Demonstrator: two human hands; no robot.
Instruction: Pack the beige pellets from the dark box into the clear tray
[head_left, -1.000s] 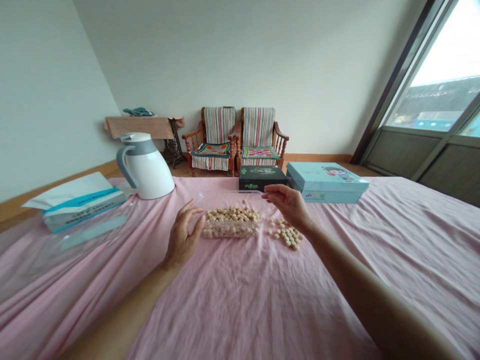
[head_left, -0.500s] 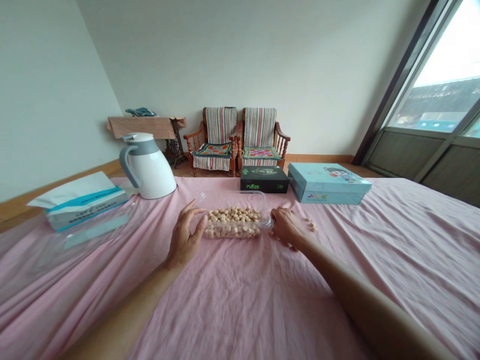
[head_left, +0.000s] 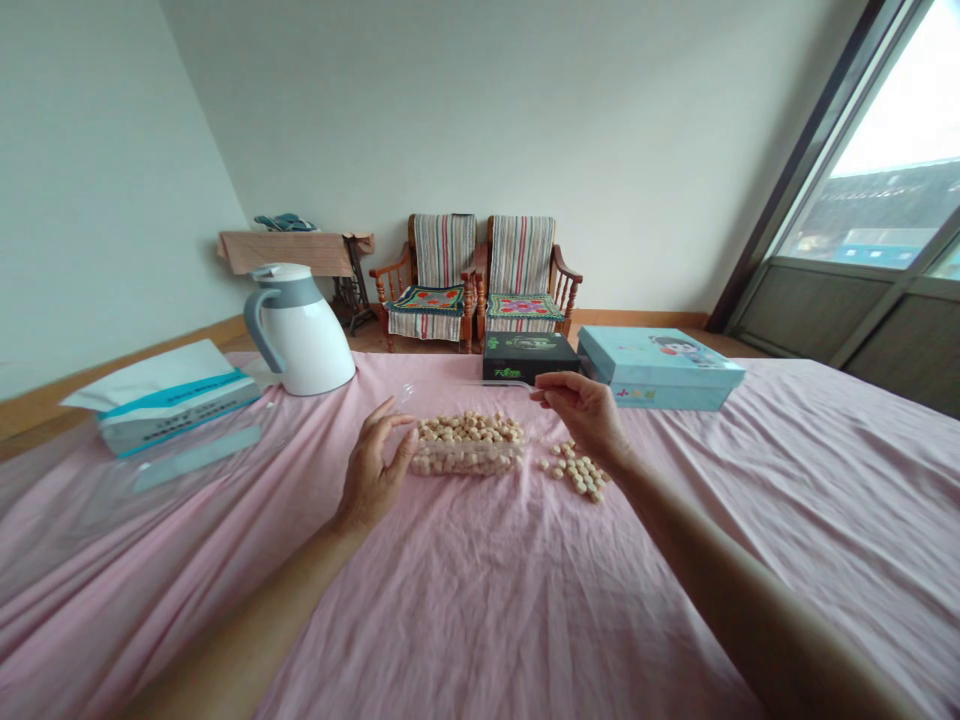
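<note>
A clear plastic container (head_left: 466, 453) full of small round beige pieces (head_left: 480, 428) sits on the pink cloth between my hands. My left hand (head_left: 371, 465) rests against its left end, fingers apart, thumb near the front wall. At the back right corner my right hand (head_left: 577, 405) is closed in a pinch on the edge of the container's clear lid (head_left: 502, 384). The lid is nearly invisible where it is thin. A loose pile of the same pieces (head_left: 581, 472) lies on the cloth below my right wrist.
A white and grey jug (head_left: 315, 335) and a tissue pack (head_left: 176, 400) stand on the left. Behind the container are a black box (head_left: 525, 358) and a light blue box (head_left: 660, 370). Two wooden chairs (head_left: 480, 290) stand beyond the pink cloth (head_left: 465, 590).
My right hand has risen and moved slightly away from me, from beside the container to the lid's corner. The loose pile is more exposed. My left hand stays at the container's left end.
</note>
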